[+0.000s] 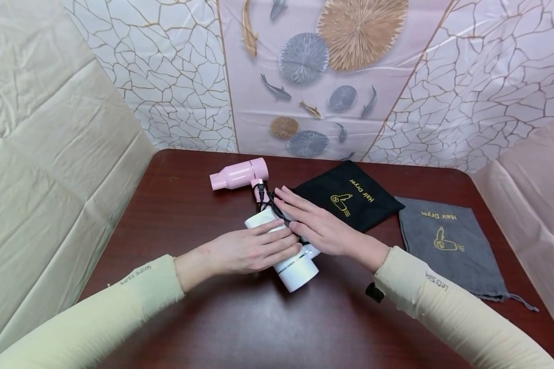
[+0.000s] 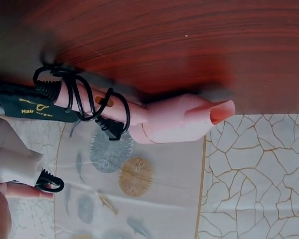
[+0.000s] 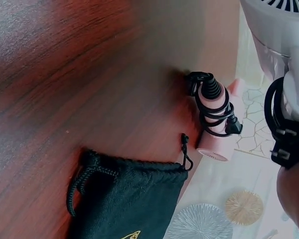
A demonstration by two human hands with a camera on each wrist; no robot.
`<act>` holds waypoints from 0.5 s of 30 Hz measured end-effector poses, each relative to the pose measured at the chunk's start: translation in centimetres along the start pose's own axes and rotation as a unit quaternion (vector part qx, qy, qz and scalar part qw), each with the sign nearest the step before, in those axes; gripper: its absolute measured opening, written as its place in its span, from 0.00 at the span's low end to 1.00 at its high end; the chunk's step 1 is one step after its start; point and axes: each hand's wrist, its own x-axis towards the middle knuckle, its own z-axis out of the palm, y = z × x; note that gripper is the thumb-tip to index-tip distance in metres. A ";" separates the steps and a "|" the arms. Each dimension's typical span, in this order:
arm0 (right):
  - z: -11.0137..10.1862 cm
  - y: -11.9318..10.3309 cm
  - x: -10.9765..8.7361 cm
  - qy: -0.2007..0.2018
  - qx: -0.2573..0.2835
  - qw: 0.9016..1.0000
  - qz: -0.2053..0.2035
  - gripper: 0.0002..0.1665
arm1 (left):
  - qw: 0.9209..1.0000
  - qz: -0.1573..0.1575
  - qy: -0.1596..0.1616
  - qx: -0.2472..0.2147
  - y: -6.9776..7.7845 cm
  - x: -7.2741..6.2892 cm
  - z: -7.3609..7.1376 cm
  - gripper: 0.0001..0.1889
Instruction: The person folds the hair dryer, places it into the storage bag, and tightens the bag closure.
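In the head view a white hair dryer [image 1: 297, 271] is held by both hands above the middle of the table. My left hand [image 1: 254, 251] lies across its barrel with the fingers wrapped over it. Along the handle side, my right hand [image 1: 323, 228] holds the handle, fingers stretched over the black cord [image 1: 279, 209]; the palm side is hidden. In the right wrist view the cord and its plug [image 3: 288, 144] sit at the handle of the white dryer [image 3: 279, 40], whose vent end points up. Beyond the hands lies a pink hair dryer [image 1: 240, 174], a cord wound around its handle.
A black drawstring pouch [image 1: 351, 192] marked "Hair Dryer" lies just beyond the right hand. Beside it on the right is a grey pouch [image 1: 452, 251] with its string near the table edge. Patterned cloth [image 1: 304, 102] hangs behind the dark red table [image 1: 189, 215].
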 end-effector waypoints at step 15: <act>-0.8 0.7 -2.9 0.016 -0.008 0.997 0.069 0.39 | 0.997 -0.016 -0.004 -0.075 0.0 -3.6 -0.7 0.27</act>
